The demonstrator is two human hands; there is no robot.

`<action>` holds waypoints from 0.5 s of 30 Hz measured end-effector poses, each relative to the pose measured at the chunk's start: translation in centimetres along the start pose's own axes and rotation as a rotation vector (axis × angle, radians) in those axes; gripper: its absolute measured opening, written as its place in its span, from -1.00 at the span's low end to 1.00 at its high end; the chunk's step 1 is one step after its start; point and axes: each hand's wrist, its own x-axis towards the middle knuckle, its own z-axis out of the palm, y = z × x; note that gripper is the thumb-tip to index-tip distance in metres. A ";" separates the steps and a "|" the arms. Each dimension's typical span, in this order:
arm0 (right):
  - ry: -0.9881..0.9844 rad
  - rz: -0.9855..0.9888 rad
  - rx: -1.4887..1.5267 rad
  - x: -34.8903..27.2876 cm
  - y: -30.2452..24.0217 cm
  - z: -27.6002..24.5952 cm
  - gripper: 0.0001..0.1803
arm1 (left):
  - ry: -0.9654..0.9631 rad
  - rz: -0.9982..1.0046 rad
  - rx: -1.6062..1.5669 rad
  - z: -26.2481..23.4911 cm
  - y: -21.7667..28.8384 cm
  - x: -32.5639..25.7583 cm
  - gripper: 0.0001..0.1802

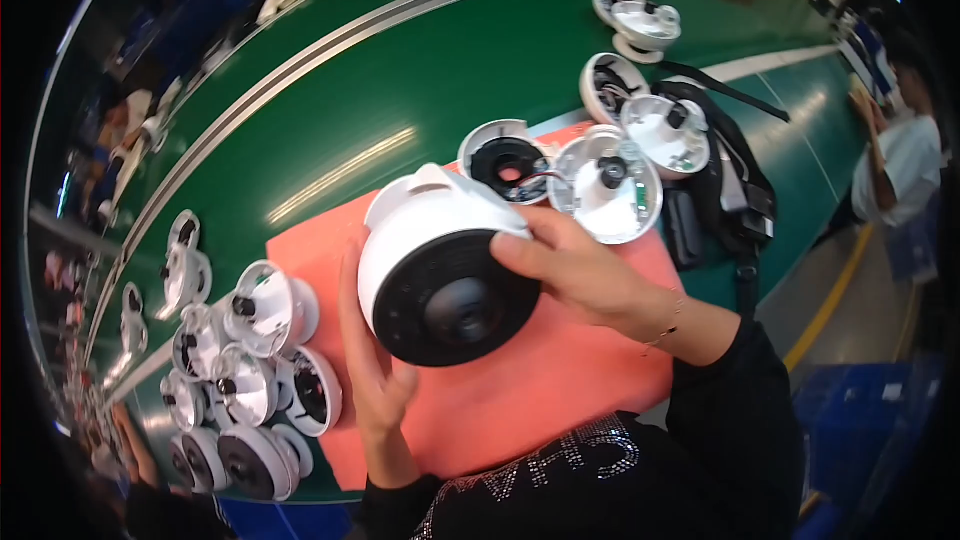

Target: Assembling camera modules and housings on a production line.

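Between my two hands is a white dome security camera (455, 290) with a black front plate and a round lens, tilted toward me above a pink foam mat (590, 365). My left hand (375, 370) supports its left side, fingers stretched up along the white shell. My right hand (575, 265) grips the right edge, thumb on the black plate and fingers behind. Just beyond my right hand lie an opened camera housing (508, 162) with a black inside and a white half-shell (605, 195) with a wire between them.
Several camera housings (250, 380) crowd the bench to the left; more white shells (640, 25) stand at the far right. A black strap (735, 155) and a dark device (683, 230) lie right of the mat. Metal rails (330, 50) cross the green bench. Another person (890, 160) stands at right.
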 end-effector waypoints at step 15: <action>0.993 -0.034 0.108 -13.9 -13.3 -36.9 -0.23 | -0.172 -0.165 0.345 1.6 -5.5 -0.7 -0.78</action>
